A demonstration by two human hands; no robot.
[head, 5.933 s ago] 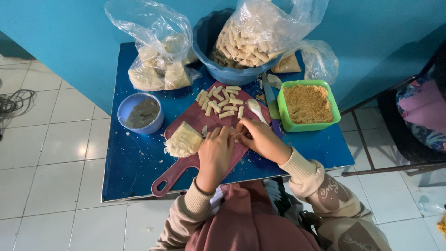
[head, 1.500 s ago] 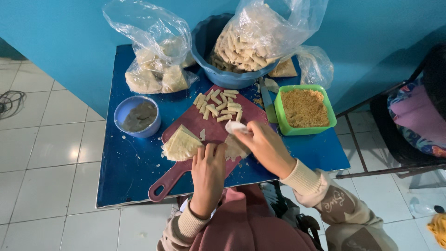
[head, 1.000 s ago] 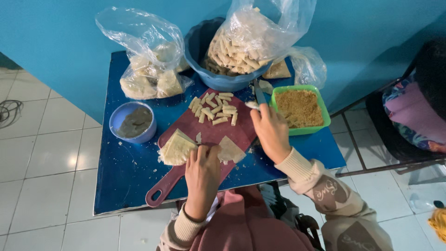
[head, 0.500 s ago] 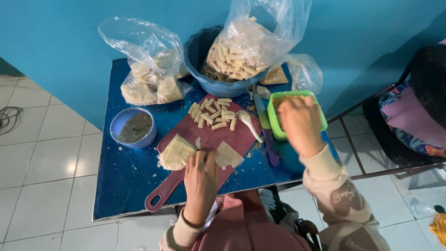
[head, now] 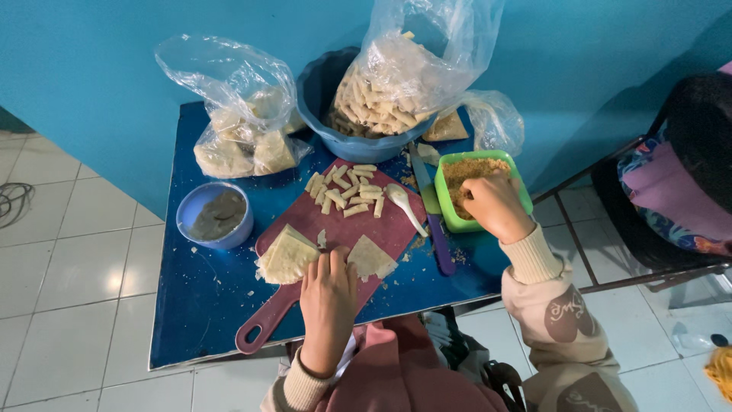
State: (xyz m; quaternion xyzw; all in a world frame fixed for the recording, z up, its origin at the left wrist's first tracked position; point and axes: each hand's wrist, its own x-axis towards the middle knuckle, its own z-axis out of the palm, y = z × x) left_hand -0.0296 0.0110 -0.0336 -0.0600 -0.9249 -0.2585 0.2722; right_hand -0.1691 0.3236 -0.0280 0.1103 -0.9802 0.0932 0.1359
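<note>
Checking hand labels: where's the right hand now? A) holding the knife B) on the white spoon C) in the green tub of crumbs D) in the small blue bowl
C: the right hand reaches into the green tub of brown crumbs, while the white spoon lies untouched on the cutting board.

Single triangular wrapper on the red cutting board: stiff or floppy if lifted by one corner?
Probably floppy: the wrapper looks thin and lies flat on the cutting board. Likely light and easy to tear. The left hand rests at its edge, so it may slide if nudged.
</note>
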